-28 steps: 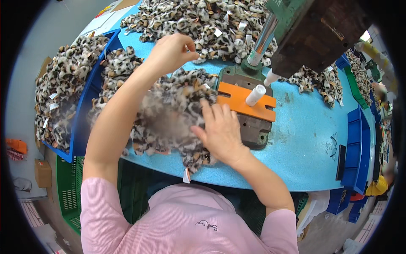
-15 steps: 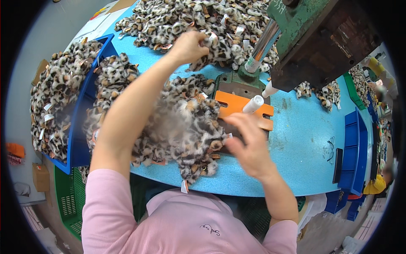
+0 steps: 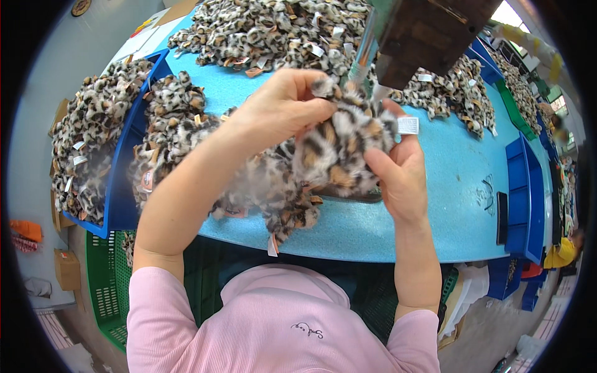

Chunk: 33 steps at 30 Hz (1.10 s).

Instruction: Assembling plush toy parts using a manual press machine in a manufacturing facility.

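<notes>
A spotted plush toy skin (image 3: 345, 146) in white, black and tan fur is held up in front of me between both hands. My left hand (image 3: 287, 102) pinches its upper left part. Gripping the right side, my right hand (image 3: 403, 171) has its thumb on the fur and its other fingers behind, partly hidden. A white label (image 3: 408, 125) sticks out by those fingers. The press base and its orange plate are mostly hidden behind the skin. More plush skins (image 3: 267, 193) lie on the blue table just left of it.
A green press with a dark head (image 3: 429, 37) and shiny column (image 3: 365, 50) stands ahead. Heaped skins (image 3: 261, 31) cover the far table (image 3: 448, 211). A blue bin (image 3: 118, 168) holds more at left; blue trays (image 3: 522, 193) and glasses (image 3: 488, 186) are at right.
My left hand has come back from the far heap with a plush skin. My right hand has risen and taken hold of its right side. The view has shifted somewhat.
</notes>
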### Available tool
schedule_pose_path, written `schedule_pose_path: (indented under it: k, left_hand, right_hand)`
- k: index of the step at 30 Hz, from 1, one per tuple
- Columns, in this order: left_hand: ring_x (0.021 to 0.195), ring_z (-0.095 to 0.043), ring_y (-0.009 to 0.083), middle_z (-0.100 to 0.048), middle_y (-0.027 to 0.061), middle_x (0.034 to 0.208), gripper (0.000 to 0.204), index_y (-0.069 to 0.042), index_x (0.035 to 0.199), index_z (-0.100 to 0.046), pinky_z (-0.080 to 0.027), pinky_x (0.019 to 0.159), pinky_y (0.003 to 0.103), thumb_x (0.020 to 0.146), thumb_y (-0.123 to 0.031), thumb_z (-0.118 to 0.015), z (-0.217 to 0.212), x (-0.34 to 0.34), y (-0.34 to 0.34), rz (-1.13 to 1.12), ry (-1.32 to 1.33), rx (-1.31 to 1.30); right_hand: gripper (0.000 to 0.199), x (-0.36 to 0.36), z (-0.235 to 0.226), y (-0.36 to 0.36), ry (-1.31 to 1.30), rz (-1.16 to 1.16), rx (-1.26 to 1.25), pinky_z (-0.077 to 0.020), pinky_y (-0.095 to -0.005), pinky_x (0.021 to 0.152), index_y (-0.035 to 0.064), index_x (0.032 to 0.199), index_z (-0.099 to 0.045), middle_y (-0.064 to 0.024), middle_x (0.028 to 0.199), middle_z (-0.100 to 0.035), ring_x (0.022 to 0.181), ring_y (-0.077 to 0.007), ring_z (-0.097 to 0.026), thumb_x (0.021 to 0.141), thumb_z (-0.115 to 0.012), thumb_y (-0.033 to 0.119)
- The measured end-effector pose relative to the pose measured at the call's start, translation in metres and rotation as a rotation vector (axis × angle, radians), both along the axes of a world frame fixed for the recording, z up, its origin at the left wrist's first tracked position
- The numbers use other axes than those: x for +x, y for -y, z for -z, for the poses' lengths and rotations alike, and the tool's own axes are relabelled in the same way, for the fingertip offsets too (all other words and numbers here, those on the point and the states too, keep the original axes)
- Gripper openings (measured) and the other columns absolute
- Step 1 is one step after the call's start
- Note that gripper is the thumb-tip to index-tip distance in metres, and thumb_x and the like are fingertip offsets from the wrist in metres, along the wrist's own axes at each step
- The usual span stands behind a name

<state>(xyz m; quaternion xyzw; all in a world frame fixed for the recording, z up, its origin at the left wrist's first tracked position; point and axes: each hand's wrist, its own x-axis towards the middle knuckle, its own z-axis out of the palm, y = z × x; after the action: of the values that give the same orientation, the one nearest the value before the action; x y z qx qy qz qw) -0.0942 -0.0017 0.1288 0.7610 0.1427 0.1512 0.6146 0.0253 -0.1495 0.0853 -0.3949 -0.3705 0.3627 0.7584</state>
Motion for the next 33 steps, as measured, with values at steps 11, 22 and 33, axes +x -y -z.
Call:
schedule_pose_path:
  k: [11,22,33]
  left_hand:
    - [0.078,-0.057,0.0236,-0.057,0.0055,0.081,0.028,-0.005,0.078,-0.059,-0.047,0.068,0.032,0.053,0.0,-0.069,0.046,-0.01,0.045,0.017,0.447,0.912]
    - [0.068,-0.056,0.0096,-0.061,0.0065,0.076,0.021,-0.004,0.065,-0.048,-0.042,0.057,0.021,0.061,0.003,-0.067,0.065,0.008,0.04,0.032,0.276,0.133]
    - [0.053,-0.051,0.0083,-0.054,0.0017,0.065,0.016,-0.005,0.074,-0.051,-0.041,0.043,0.022,0.069,-0.001,-0.065,0.09,0.081,0.006,-0.482,0.21,-0.469]
  right_hand:
    - [0.075,0.009,0.0,0.034,0.48,0.281,-0.329,-0.0465,-0.0293,0.079,0.0026,0.129,-0.024,-0.013,0.108,-0.051,0.097,-0.0188,-0.053,0.068,-0.068,0.005]
    - [0.012,0.043,0.035,0.029,0.019,-0.429,-0.271,-0.0447,-0.0199,0.062,0.002,0.079,-0.051,-0.0018,0.081,-0.057,0.073,-0.0083,-0.055,0.074,-0.062,0.001]
    - [0.006,0.074,0.042,-0.041,0.584,0.464,-0.356,-0.0367,-0.0217,0.041,-0.0011,0.073,-0.056,-0.0018,0.058,-0.054,0.048,-0.0049,-0.047,0.074,-0.051,-0.003]
